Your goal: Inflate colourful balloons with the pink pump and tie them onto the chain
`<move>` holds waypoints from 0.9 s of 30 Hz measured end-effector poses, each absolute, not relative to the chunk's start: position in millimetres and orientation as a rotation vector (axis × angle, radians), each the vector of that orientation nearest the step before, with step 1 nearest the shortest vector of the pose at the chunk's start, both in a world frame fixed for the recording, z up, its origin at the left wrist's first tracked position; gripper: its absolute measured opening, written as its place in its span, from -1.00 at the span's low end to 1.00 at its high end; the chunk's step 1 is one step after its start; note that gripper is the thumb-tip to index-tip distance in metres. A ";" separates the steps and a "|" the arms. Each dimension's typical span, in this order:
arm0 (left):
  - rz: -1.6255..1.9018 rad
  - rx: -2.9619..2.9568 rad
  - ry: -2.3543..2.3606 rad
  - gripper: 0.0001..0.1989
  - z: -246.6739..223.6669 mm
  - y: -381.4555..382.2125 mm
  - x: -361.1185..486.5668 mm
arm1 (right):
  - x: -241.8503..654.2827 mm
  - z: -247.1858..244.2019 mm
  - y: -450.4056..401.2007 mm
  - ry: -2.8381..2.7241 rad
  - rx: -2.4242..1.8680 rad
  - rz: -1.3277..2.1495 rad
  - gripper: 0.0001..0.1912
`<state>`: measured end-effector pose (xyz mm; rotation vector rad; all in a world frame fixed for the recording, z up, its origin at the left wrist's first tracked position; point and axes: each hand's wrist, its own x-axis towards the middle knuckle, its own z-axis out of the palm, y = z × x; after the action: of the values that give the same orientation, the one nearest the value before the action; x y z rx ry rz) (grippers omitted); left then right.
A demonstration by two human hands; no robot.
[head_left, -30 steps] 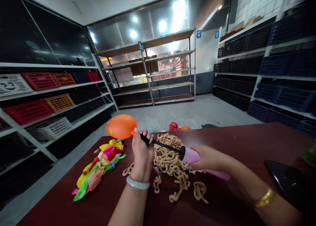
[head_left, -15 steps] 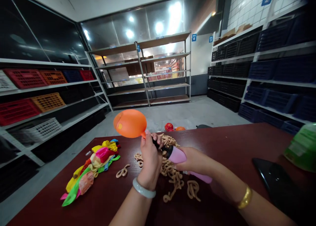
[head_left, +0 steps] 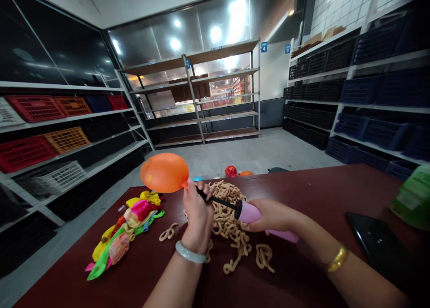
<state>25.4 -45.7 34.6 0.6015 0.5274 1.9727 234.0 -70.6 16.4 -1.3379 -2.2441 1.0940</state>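
Orange balloon (head_left: pixel 164 172), one of it, inflated: I see it up and to the left of the tan heap (head_left: pixel 228 202), which I take as my landmark, with its neck at the fingers of my left hand (head_left: pixel 198 205). That hand is closed, pinching the neck and holding the black end of one pump (head_left: pixel 249 212). The pump's black rod crosses over the heap to a pink barrel, and my right hand (head_left: pixel 273 214) is wrapped around that barrel, to the heap's right. One pink piece (head_left: pixel 284 235) sticks out below the right hand; I cannot tell whether it belongs to the pump.

I count two bangles: one pale bangle (head_left: pixel 191 252) on the left wrist, below and left of the heap, and one gold bangle (head_left: pixel 337 259) on the right wrist, well to its right. The heap's curled pieces overlap too much for me to count, but one loose curl (head_left: pixel 168 232) lies apart to its left and another curl (head_left: pixel 264 257) near its lower right. Left of the heap are several limp balloons (head_left: pixel 127 227), tangled past counting. Well to the heap's right on the one dark red table (head_left: pixel 302 187) are one glossy black object (head_left: pixel 372 240) and one green container (head_left: pixel 413 198).
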 end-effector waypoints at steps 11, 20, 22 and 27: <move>1.865 0.670 0.529 -0.66 38.9 -63.8 59.9 | 218.0 13.2 -78.7 -2.031 -1.204 1.360 -0.65; 2.045 0.560 0.507 -0.70 45.8 -29.4 -25.3 | 241.0 17.1 -68.1 -2.236 -1.273 1.337 -0.56; 2.029 0.548 0.512 -0.69 42.0 -28.5 -21.5 | 241.0 15.2 -67.7 -2.248 -1.301 1.319 -0.56; 1.955 0.554 0.524 -0.63 29.8 -41.1 26.0 | 230.4 9.1 -70.3 -2.182 -1.286 1.323 -0.58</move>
<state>26.0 -41.1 29.8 0.5543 0.5236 1.9552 230.4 -70.3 9.1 -1.2860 -2.1823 1.3226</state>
